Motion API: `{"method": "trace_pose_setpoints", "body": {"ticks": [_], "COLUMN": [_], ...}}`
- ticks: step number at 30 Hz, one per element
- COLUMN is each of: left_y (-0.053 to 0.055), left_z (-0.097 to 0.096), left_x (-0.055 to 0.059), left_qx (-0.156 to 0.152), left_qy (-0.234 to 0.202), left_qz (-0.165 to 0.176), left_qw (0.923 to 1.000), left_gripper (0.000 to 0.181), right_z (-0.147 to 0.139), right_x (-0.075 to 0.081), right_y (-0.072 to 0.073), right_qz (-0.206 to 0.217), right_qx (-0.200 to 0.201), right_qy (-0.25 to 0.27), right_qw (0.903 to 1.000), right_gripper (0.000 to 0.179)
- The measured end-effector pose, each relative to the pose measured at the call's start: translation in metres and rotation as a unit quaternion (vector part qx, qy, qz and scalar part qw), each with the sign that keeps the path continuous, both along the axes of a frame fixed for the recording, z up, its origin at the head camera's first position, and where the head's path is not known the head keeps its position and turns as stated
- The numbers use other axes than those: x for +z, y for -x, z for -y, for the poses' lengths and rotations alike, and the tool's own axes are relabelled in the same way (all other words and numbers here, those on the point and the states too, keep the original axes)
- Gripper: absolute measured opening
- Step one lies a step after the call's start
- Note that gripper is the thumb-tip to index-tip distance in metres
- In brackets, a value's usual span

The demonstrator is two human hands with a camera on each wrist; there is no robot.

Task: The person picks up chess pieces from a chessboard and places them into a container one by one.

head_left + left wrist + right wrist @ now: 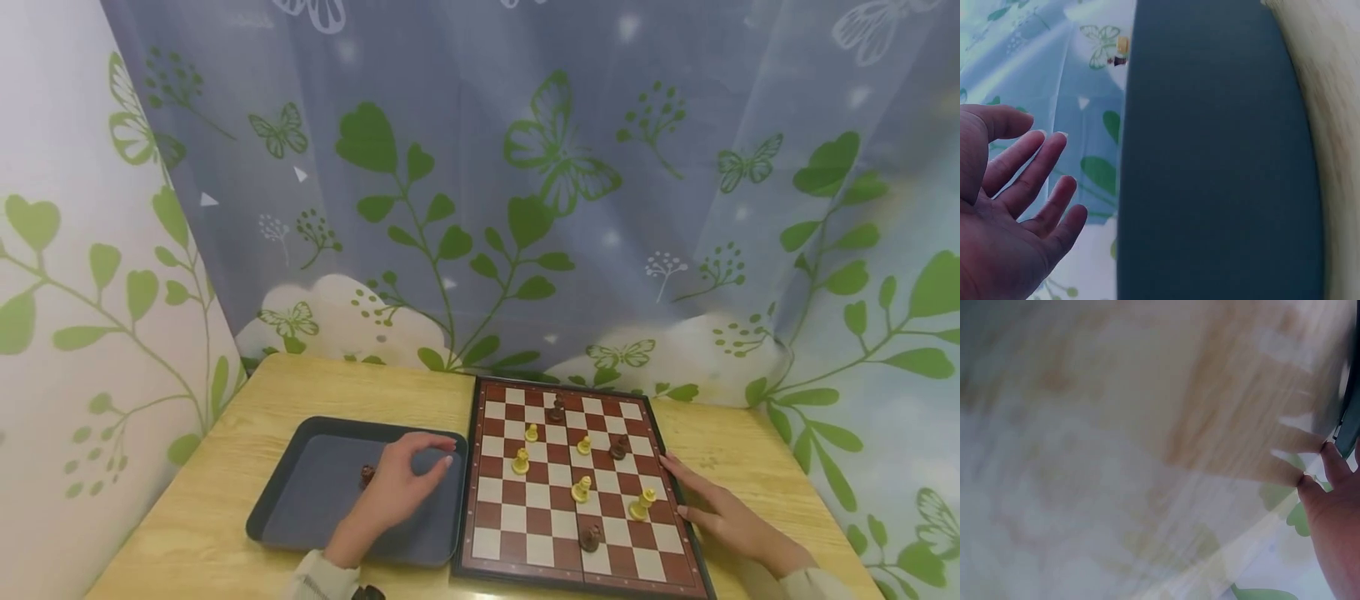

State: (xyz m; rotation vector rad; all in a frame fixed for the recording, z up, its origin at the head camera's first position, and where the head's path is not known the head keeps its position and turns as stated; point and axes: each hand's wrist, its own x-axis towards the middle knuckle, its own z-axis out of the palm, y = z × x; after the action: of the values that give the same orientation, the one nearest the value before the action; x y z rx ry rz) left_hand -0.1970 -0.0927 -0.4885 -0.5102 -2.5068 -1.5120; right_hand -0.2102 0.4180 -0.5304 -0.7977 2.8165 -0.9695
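My left hand (393, 487) hovers over the dark tray (345, 427), fingers relaxed and thumb apart from them. In the left wrist view, that hand (1016, 200) shows an upturned palm with nothing in it. A dark chess piece (367, 475) is in the tray, partly hidden behind the hand. The red-and-white chessboard (536, 521) lies right of the tray. My right hand (723, 512) rests at the board's right edge, fingertips touching it. In the right wrist view, the right hand (1335, 506) has its fingertips down on the table beside the board.
Several yellow pieces, among them a tall one (642, 504) and a small pawn (532, 432), stand on the board. Dark pieces (591, 537) stand there too. The wooden table (187, 533) meets a patterned curtain (465, 208) at the back.
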Motion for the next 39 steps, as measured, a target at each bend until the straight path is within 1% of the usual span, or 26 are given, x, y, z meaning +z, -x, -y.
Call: {"method": "trace_pose_setpoints", "body": {"ticks": [3,6,9,12,15,17,19,22,25,28,32,35,39], "left_y": [0.004,0.008,0.013,0.016,0.019,0.021,0.023,0.028,0.033,0.037,0.039,0.04,0.041], "left_z": [-0.008,-0.015,-0.021,-0.028,-0.036,-0.042,-0.048,-0.055,-0.063,-0.068,-0.072,-0.074,-0.079], "left_x": [0.0,0.001,0.004,0.006,0.01,0.013,0.016,0.016,0.013,0.011,0.014,0.016,0.019], "left_qx": [-0.016,-0.04,-0.068,-0.084,-0.085,-0.087,-0.087,-0.094,-0.101,-0.111,-0.119,-0.12,-0.116], "left_qy": [0.009,0.02,0.026,0.023,0.013,0.004,0.004,0.017,0.045,0.068,0.084,0.098,0.13], "left_qz": [0.003,0.006,0.011,0.012,0.011,0.016,0.017,0.025,0.033,0.042,0.039,0.026,0.014], "left_qw": [0.9998,0.999,0.9973,0.9961,0.9962,0.9961,0.996,0.9951,0.9933,0.9906,0.9885,0.9876,0.9845], "left_gripper": [0.024,0.024,0.023,0.021,0.018,0.017,0.016,0.016,0.017,0.019,0.019,0.017,0.017], "right_z": [-0.001,-0.001,-0.001,-0.001,-0.002,-0.003,-0.003,-0.003,-0.003,-0.001,0.001,0.001,0.0], "right_x": [0.0,-0.001,0.0,-0.001,-0.003,-0.004,-0.005,-0.005,-0.005,-0.003,-0.002,-0.002,-0.001], "right_y": [0.0,0.0,0.001,0.002,0.002,0.003,0.003,0.004,0.003,0.001,0.0,0.0,0.0], "right_qz": [0.002,-0.004,-0.01,-0.013,-0.014,-0.01,-0.007,-0.001,-0.005,-0.004,-0.003,-0.007,-0.009], "right_qx": [-0.005,-0.006,-0.002,0.006,0.013,0.012,0.006,-0.002,0.004,0.01,0.017,0.019,0.016], "right_qy": [-0.009,-0.018,-0.01,-0.003,0.001,0.003,-0.001,0.0,-0.001,0.012,0.022,0.021,0.02], "right_qw": [0.9999,0.9998,0.9999,0.9999,0.9998,0.9999,1.0,1.0,1.0,0.9999,0.9996,0.9996,0.9996], "right_gripper": [0.066,0.066,0.066,0.067,0.066,0.067,0.067,0.067,0.067,0.067,0.067,0.066,0.066]}}
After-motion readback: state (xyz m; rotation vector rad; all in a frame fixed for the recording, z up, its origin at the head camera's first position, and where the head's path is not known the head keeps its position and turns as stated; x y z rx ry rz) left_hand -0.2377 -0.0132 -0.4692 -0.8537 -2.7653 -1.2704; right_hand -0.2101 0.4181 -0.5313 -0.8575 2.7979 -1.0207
